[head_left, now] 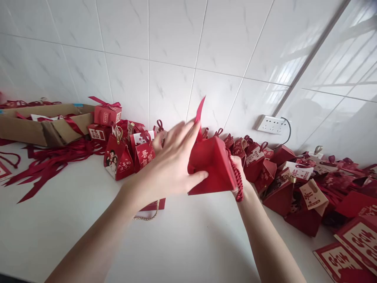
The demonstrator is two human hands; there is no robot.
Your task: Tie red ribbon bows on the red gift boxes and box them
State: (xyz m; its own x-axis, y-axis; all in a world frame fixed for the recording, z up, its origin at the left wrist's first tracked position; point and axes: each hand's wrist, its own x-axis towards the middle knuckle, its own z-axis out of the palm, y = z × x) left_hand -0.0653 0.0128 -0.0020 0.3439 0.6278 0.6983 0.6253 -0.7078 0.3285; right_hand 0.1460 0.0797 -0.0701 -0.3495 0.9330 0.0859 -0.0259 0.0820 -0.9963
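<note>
A red paper gift box [219,167] is held above the white table, its open side facing me and its interior bare. A pointed red flap [200,114] stands up at its top, and a twisted red cord [238,179] hangs along its right edge. My right hand [240,169] grips the box from the right, its fingers mostly hidden behind it. At the left side is my left hand [173,161], fingers stretched toward the flap and thumb across the opening. Beneath the left wrist lies another red piece with a beige rope handle [151,214], partly covered.
Finished-looking red boxes [118,159] stand at the left, beside loose red ribbons [55,165] and a cardboard carton [50,131]. Many more boxes [282,184] crowd the right side. Flat printed pieces [341,257] lie at lower right. A power strip [269,124] is on the tiled wall.
</note>
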